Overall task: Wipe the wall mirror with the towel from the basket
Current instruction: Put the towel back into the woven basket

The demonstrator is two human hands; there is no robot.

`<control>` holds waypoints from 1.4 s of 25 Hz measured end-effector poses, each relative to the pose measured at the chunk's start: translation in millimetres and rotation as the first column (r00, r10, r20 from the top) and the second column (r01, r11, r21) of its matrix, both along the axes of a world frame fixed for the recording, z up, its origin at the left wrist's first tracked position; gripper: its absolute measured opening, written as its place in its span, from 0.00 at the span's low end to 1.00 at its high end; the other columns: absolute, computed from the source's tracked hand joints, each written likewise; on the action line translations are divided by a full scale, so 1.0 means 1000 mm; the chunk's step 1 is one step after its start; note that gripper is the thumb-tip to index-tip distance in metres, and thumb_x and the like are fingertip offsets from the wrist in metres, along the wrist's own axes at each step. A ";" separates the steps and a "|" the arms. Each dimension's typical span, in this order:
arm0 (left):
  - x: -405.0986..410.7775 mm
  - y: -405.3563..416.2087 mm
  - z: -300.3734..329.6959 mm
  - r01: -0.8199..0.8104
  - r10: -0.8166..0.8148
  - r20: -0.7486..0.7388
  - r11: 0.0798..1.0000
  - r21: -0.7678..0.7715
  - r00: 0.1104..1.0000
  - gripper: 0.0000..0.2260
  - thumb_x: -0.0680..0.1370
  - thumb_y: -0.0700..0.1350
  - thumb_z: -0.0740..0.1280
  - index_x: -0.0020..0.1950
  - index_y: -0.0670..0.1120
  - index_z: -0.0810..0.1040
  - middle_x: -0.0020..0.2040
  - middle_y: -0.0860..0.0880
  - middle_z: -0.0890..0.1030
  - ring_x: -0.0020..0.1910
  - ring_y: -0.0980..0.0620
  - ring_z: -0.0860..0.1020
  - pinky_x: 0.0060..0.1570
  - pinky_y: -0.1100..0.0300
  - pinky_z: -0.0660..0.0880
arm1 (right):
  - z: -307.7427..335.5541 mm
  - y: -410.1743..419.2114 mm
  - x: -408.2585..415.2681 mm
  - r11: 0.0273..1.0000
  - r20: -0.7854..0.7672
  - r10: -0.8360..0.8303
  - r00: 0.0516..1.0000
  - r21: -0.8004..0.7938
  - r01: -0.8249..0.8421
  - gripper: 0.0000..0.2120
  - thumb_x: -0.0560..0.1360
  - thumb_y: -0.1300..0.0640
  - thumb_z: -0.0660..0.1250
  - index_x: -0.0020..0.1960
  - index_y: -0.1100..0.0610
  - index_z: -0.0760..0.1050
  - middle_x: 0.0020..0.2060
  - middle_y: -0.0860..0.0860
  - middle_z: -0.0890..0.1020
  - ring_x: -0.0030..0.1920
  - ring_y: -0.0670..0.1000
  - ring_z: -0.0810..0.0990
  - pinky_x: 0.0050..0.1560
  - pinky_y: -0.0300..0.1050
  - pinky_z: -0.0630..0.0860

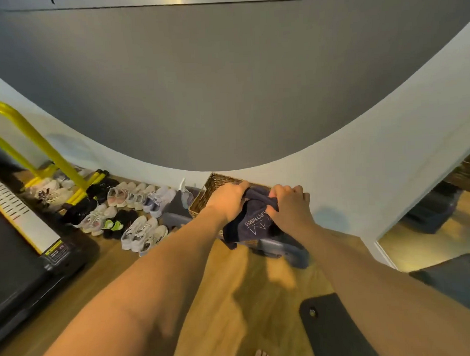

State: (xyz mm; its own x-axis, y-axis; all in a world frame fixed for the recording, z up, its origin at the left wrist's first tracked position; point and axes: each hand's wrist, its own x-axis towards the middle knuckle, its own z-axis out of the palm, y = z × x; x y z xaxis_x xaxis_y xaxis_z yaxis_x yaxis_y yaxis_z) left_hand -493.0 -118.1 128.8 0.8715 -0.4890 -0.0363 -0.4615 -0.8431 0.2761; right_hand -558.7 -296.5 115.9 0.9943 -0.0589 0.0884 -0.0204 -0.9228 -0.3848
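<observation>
- Both hands, left hand and right hand, clamp the dark towel above the wicker basket.
- Lift it straight clear of the basket, keeping it bunched.

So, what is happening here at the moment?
A person bends over a woven basket that stands on the floor by the wall. Both hands grip a dark towel with white lettering: the left hand holds its upper left part, the right hand its upper right. The towel hangs over the basket's front. Rows of shoes lie to the left.
</observation>
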 end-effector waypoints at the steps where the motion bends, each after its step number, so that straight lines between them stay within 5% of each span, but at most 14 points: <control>1: 0.023 0.001 -0.007 -0.006 0.006 -0.022 1.000 0.018 1.000 0.12 0.82 0.41 0.61 0.64 0.43 0.74 0.56 0.37 0.82 0.53 0.33 0.79 0.50 0.42 0.78 | -0.007 0.000 0.025 1.000 -0.054 -0.004 0.999 -0.027 0.002 0.12 0.80 0.50 0.67 0.61 0.52 0.73 0.59 0.53 0.79 0.62 0.59 0.73 0.62 0.55 0.68; 4: 0.097 0.006 -0.031 -0.013 0.015 -0.067 0.999 0.041 0.998 0.14 0.81 0.41 0.62 0.67 0.44 0.73 0.57 0.38 0.82 0.54 0.34 0.80 0.51 0.43 0.78 | -0.037 0.005 0.101 1.000 -0.126 0.016 0.992 -0.004 -0.016 0.13 0.81 0.49 0.66 0.62 0.51 0.70 0.62 0.53 0.76 0.65 0.57 0.71 0.67 0.57 0.66; 9: 0.233 0.016 -0.120 0.001 0.019 -0.162 0.993 0.118 0.987 0.16 0.81 0.42 0.63 0.69 0.47 0.74 0.60 0.40 0.82 0.57 0.36 0.80 0.53 0.46 0.77 | -0.131 0.020 0.220 0.981 -0.219 0.089 0.972 0.186 -0.048 0.13 0.82 0.56 0.66 0.64 0.58 0.69 0.63 0.58 0.72 0.59 0.60 0.77 0.57 0.52 0.75; 17: 0.416 0.013 -0.372 -0.006 0.074 -0.425 0.987 0.158 0.902 0.13 0.83 0.44 0.62 0.67 0.46 0.76 0.61 0.40 0.81 0.58 0.38 0.80 0.56 0.46 0.78 | -0.372 0.037 0.405 0.961 -0.503 0.030 0.864 0.253 0.114 0.14 0.83 0.56 0.62 0.67 0.54 0.66 0.63 0.57 0.70 0.49 0.55 0.77 0.46 0.45 0.71; 20: 0.464 0.009 -0.459 -0.039 0.106 -0.481 0.988 0.147 0.870 0.21 0.83 0.42 0.63 0.77 0.47 0.67 0.70 0.39 0.75 0.65 0.37 0.77 0.64 0.45 0.76 | -0.457 0.042 0.445 0.972 -0.558 -0.030 0.830 0.178 0.154 0.20 0.83 0.57 0.63 0.73 0.54 0.65 0.68 0.58 0.69 0.57 0.58 0.79 0.53 0.50 0.79; 23: 0.485 0.006 -0.542 -0.049 0.120 -0.555 0.989 0.141 0.823 0.36 0.83 0.43 0.66 0.84 0.49 0.46 0.84 0.44 0.51 0.77 0.39 0.66 0.73 0.47 0.68 | -0.536 0.037 0.470 0.999 -0.607 -0.053 0.793 -0.037 0.039 0.34 0.81 0.54 0.67 0.81 0.51 0.53 0.78 0.57 0.58 0.75 0.62 0.64 0.70 0.60 0.71; 25: 0.486 0.008 -0.591 0.111 0.044 -0.621 0.972 0.209 0.783 0.38 0.83 0.45 0.67 0.84 0.50 0.45 0.84 0.46 0.44 0.79 0.39 0.62 0.75 0.47 0.67 | -0.575 0.035 0.479 0.997 -0.673 -0.030 0.739 -0.077 -0.030 0.38 0.81 0.53 0.67 0.83 0.50 0.47 0.81 0.54 0.51 0.79 0.62 0.56 0.73 0.60 0.67; 30: 0.469 0.029 -0.658 0.307 -0.005 -0.712 0.904 0.297 0.702 0.34 0.83 0.47 0.65 0.84 0.52 0.49 0.84 0.45 0.46 0.79 0.38 0.61 0.76 0.44 0.66 | -0.625 0.051 0.486 0.999 -0.808 0.013 0.588 -0.006 -0.032 0.31 0.82 0.53 0.65 0.81 0.53 0.56 0.81 0.54 0.52 0.79 0.62 0.54 0.75 0.59 0.67; 35: 0.465 0.034 -0.640 0.310 0.001 -0.733 0.906 0.289 0.680 0.31 0.83 0.45 0.64 0.83 0.49 0.54 0.82 0.42 0.56 0.76 0.39 0.67 0.74 0.47 0.68 | -0.607 0.053 0.485 0.999 -0.794 -0.009 0.608 -0.038 -0.034 0.30 0.82 0.54 0.65 0.81 0.54 0.58 0.79 0.56 0.57 0.77 0.61 0.59 0.74 0.58 0.68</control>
